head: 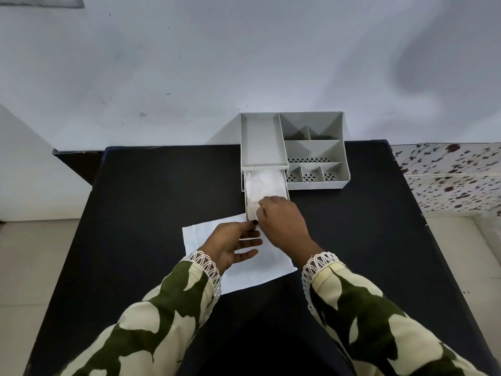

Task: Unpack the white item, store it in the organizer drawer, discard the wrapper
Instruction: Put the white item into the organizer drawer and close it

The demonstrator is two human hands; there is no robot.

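A grey organizer (314,147) stands at the table's far edge. Its drawer (286,189) is pulled out toward me, and a crumpled white item (264,183) lies inside it. My right hand (282,223) rests over the drawer's front end, fingers bent down onto the white item there. My left hand (233,244) hovers just left of the drawer front, fingers spread, over a flat white wrapper (244,275) lying on the table.
The black table (151,213) has free surface left and right of the hands. The organizer has several open compartments, with a long tray (261,139) above the drawer. A white wall is behind; a floral cloth (455,175) lies at the right.
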